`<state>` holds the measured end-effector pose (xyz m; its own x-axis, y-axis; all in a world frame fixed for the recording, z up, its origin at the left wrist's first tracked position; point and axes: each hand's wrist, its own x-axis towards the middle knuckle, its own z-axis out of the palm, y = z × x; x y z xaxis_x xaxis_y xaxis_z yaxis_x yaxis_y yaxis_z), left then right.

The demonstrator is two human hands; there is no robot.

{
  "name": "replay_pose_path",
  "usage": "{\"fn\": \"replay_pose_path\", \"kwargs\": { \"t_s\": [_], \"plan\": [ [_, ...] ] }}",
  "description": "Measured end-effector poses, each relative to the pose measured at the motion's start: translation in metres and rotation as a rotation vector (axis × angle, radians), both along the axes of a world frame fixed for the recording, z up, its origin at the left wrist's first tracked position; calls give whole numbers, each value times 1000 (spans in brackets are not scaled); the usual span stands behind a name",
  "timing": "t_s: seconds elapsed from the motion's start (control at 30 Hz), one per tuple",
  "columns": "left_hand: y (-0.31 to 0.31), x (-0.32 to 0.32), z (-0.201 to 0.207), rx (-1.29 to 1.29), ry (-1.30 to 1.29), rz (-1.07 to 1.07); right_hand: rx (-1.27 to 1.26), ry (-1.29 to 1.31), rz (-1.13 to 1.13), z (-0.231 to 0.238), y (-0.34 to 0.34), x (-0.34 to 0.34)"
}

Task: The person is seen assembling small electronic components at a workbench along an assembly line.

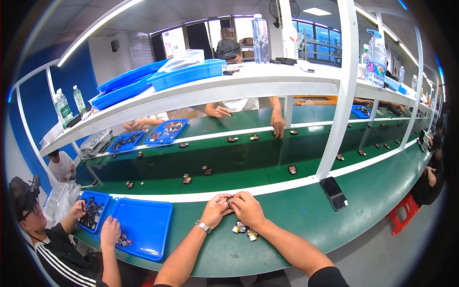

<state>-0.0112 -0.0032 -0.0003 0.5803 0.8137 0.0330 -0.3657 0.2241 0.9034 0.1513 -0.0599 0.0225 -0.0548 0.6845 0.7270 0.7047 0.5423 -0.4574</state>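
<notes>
My left hand (216, 210), with a metal-band watch (202, 226) on its wrist, and my right hand (247, 209) meet over the green bench, just short of the white rail. Their fingers are closed around a small dark part (230, 203); most of it is hidden by the fingertips. Right below the hands lies a little cluster of small dark pieces with yellow, white and red patches (245, 230). Similar small pieces (187, 179) sit spaced out on the green conveyor belt (239, 167) beyond the rail.
To my left stands a blue tray (165, 210) with a few pieces in its corner. A co-worker (36, 225) handles parts there beside a tray of black parts (93, 213). A dark phone (333, 193) lies right, by a white post (334, 119). Hands (277, 125) work across the belt.
</notes>
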Motion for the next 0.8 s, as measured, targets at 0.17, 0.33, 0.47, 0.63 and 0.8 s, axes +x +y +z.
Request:
{"fn": "replay_pose_path", "kwargs": {
  "t_s": [0.17, 0.33, 0.47, 0.63, 0.8],
  "plan": [
    [-1, 0, 1, -5, 7, 22, 1, -38, -2, 3, -1, -1],
    [-1, 0, 2, -9, 12, 21, 31, -110, -19, 0, 1, 1],
    [-3, 1, 3, 2, 33, 32, 22, -114, -35, -5, 3, 0],
    [-5, 5, 3, 17, 63, 44, -1, -163, -57, -5, 4, 2],
    [-3, 6, 2, 20, 75, 92, 98, -181, -56, 2, 4, 0]
  ]
}}
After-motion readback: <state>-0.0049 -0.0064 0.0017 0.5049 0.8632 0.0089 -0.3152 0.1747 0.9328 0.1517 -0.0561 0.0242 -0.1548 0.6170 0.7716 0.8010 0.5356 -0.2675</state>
